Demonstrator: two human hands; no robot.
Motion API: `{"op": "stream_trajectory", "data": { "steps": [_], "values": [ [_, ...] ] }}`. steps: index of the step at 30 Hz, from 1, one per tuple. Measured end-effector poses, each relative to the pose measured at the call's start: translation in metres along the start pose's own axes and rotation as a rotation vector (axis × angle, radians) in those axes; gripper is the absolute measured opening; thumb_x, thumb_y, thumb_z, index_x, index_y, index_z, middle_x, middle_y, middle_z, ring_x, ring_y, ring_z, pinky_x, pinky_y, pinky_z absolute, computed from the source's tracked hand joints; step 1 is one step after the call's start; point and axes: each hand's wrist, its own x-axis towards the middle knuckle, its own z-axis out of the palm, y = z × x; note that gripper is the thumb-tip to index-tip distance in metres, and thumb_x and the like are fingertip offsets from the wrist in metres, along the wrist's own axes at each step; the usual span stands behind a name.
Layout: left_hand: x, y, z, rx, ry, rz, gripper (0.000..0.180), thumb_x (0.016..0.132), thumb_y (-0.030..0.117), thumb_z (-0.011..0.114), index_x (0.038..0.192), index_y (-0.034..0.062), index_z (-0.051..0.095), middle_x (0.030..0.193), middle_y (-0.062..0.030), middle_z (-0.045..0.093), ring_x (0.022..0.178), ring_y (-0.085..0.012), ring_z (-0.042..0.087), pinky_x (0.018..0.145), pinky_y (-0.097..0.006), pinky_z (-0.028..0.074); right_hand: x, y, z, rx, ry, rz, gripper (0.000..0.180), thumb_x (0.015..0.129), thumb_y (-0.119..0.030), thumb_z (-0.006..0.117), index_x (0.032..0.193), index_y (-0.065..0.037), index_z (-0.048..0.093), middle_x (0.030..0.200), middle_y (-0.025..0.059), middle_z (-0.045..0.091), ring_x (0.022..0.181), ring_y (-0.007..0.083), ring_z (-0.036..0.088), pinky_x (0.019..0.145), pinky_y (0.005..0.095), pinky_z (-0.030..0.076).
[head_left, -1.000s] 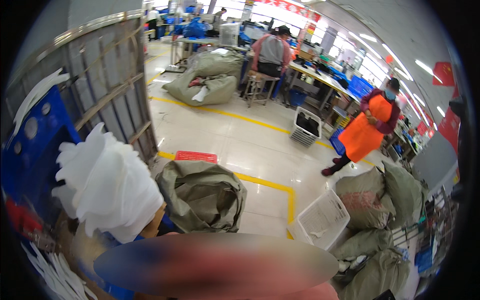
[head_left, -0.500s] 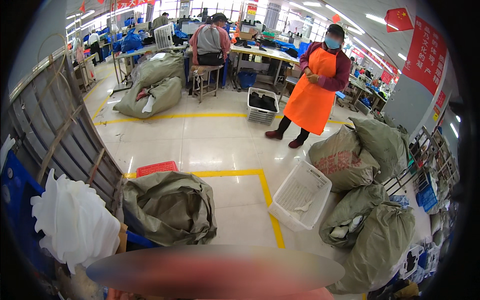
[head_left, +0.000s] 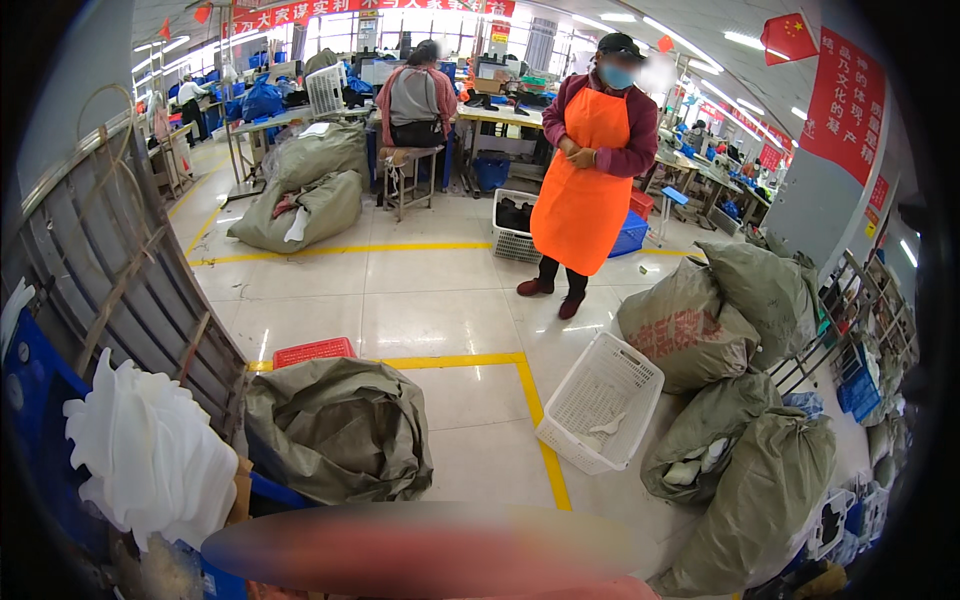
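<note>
Neither of my hands can be made out; a blurred reddish patch covers the bottom middle of the head view. Closest on the left is a stack of thin white shaped sheets (head_left: pixel 145 450), standing beside a blue surface (head_left: pixel 40 375). To its right, an olive woven sack (head_left: pixel 405 395) gapes open on the floor, its inside dark. A white plastic basket (head_left: pixel 575 452) stands farther right, tilted in view, with a small white piece (head_left: pixel 607 425) at its bottom.
Stuffed olive sacks (head_left: pixel 765 500) crowd the right side. A red crate (head_left: pixel 314 350) sits behind the open sack, and a metal rack (head_left: pixel 110 240) lines the left. A person in an orange apron (head_left: pixel 583 185) stands ahead; another person (head_left: pixel 418 95) sits at a worktable.
The person in the orange apron has shifted left and a little nearer, uncovering a blue crate behind. My view has tipped slightly upward. The sacks and baskets stay where they were.
</note>
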Motion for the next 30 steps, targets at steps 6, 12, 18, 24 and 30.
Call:
{"op": "stream_trajectory", "data": {
  "steps": [6, 12, 18, 24, 30],
  "values": [
    [0.010, -0.009, 0.026, -0.225, 0.027, 0.045, 0.060, 0.106, 0.034, 0.056, 0.156, 0.0029, 0.041, 0.152, -0.0176, 0.050, 0.139, -0.0315, 0.049, 0.113, -0.043, 0.041, -0.007, -0.008, 0.003, -0.177, 0.082, -0.054, 0.027, 0.104, -0.027, 0.065, 0.122, -0.006, 0.066, 0.103, 0.0000, 0.069, 0.095, 0.0111, 0.064, 0.084, 0.0295, 0.053],
    [0.014, -0.021, 0.044, -0.449, 0.071, 0.098, 0.062, 0.106, 0.035, 0.055, 0.157, 0.0033, 0.039, 0.153, -0.0184, 0.048, 0.140, -0.0321, 0.047, 0.114, -0.044, 0.039, -0.013, -0.014, 0.005, -0.195, 0.094, -0.009, 0.023, 0.104, -0.025, 0.065, 0.115, -0.006, 0.070, 0.097, -0.0006, 0.071, 0.088, 0.0116, 0.066, 0.079, 0.0306, 0.055],
    [0.013, -0.032, 0.053, -0.601, 0.116, 0.142, 0.063, 0.106, 0.036, 0.054, 0.158, 0.0037, 0.037, 0.154, -0.0192, 0.046, 0.142, -0.0327, 0.045, 0.116, -0.044, 0.037, -0.010, -0.008, -0.001, -0.215, 0.096, -0.080, 0.021, 0.105, -0.024, 0.064, 0.114, -0.007, 0.070, 0.094, -0.0012, 0.071, 0.085, 0.0096, 0.064, 0.077, 0.0289, 0.054],
    [0.015, -0.039, 0.058, -0.677, 0.137, 0.174, 0.064, 0.107, 0.038, 0.052, 0.159, 0.0041, 0.035, 0.156, -0.0200, 0.044, 0.143, -0.0333, 0.043, 0.117, -0.045, 0.036, -0.007, 0.003, -0.011, -0.304, 0.121, -0.100, 0.021, 0.105, -0.025, 0.064, 0.113, -0.007, 0.071, 0.094, -0.0015, 0.070, 0.085, 0.0091, 0.063, 0.077, 0.0292, 0.054],
    [0.018, -0.043, 0.059, -0.732, 0.148, 0.213, 0.066, 0.107, 0.039, 0.051, 0.160, 0.0044, 0.033, 0.157, -0.0208, 0.042, 0.145, -0.0340, 0.042, 0.119, -0.046, 0.034, -0.003, 0.016, -0.020, -0.257, 0.139, -0.041, 0.023, 0.104, -0.026, 0.065, 0.114, -0.007, 0.072, 0.099, -0.0002, 0.071, 0.092, 0.0099, 0.063, 0.083, 0.0308, 0.053]
  ]
}}
